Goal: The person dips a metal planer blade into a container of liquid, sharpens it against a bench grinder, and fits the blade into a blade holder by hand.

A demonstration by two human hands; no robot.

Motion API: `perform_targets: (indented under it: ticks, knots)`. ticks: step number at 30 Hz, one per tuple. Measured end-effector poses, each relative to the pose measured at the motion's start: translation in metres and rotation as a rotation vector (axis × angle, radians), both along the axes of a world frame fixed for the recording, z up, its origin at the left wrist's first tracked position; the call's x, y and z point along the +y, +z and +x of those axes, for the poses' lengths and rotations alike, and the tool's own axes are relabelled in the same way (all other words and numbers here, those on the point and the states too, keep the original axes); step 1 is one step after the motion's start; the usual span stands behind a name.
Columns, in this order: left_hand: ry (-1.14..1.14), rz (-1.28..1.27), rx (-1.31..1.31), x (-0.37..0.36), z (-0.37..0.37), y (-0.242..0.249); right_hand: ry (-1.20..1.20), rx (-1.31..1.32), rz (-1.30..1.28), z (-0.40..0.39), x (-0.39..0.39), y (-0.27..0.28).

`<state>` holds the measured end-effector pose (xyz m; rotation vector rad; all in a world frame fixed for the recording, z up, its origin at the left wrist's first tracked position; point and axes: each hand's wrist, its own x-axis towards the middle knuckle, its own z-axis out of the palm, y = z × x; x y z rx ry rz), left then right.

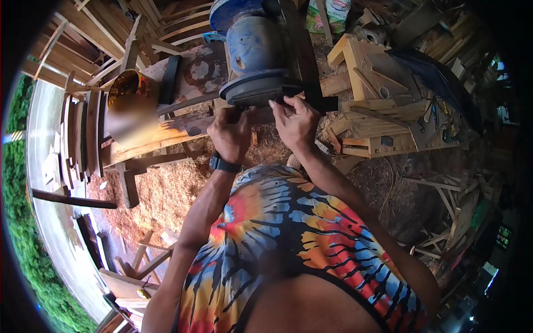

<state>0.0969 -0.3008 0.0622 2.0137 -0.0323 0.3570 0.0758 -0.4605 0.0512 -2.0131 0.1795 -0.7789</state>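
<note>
A blue, worn electric motor [252,47] stands on the wooden bench ahead of me, with a grey grinding wheel [239,87] on its near side. Right at the wheel's edge is a dark flat strip [256,102], possibly metal. My left hand [230,130], with a dark watch on its wrist, has its fingers curled at the strip's left end. At the right end, my right hand [297,122] pinches it between thumb and fingers. The fingertips of the left hand are partly hidden.
A stained bucket [130,91] stands on the bench plank [147,141] at left. To the right is a wooden stand [383,141] with small tools and scraps. Wood shavings [166,191] cover the ground, and stacked lumber [80,133] lines the left side.
</note>
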Motion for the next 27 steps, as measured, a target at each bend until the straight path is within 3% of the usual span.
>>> perform_targets:
  ticks: [27]
  knots:
    - [-0.018,0.159,-0.084,0.013,0.004,-0.002,-0.046,0.043,0.035,0.000,0.015,-0.005]
